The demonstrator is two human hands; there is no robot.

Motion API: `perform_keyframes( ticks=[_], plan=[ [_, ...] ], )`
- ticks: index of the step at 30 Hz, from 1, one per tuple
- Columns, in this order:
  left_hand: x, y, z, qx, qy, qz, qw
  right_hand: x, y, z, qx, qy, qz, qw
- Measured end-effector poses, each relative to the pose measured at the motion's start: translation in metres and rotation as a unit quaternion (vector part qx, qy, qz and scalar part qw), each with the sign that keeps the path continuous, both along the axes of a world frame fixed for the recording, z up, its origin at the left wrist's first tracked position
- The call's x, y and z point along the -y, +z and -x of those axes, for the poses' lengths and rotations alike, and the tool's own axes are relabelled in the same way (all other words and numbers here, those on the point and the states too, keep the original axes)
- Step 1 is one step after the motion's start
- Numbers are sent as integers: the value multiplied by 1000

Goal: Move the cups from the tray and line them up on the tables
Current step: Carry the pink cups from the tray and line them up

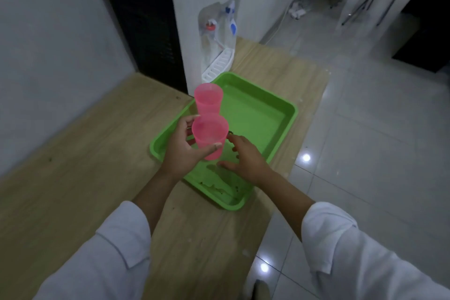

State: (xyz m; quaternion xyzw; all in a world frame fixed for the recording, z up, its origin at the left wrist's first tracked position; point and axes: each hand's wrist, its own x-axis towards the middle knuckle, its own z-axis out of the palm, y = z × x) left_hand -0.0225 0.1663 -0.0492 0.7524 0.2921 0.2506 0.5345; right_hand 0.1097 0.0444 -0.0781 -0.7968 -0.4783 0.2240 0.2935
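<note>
So the left hand [181, 151] has its fingers and thumb wrapped round a pink see-through cup [210, 139], thumb across the front and the other fingers round the far-left side. The cup is upright, mouth up, over the left part of the green tray [291, 114]. Can't really tell if its base is on the tray floor or just off it. A second pink cup [208, 98] is right behind it, also upright, up by the tray's far-left rim. Its bottom is hidden by the nearer cup, so no idea whether it stands inside the tray or on the desk [73, 190] next to it. The right hand [246, 163] is just beside the held cup, over the near half of the tray, fingers spread and loose with nothing in them. The fingertips are close to the cup's side but don't seem to touch it. The tray sits at an angle on the light wood desk, close to the right edge, with some dark specks at its near end. A white water dispenser [207, 19] stands on the desk just past the tray. Shiny white tiled floor [377, 129] off to the right. Both arms are in white sleeves [117, 251].
</note>
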Motion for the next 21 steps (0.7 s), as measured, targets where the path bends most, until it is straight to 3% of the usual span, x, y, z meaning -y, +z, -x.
perform_keyframes(
  ticks=[9,21],
  plan=[
    [70,24,-47,34,-112,22,993,78,33,-8,-166,-146,-91,971],
    [244,45,-110,57,-308,95,945,282,58,-30,-150,-314,-150,926]
  ],
)
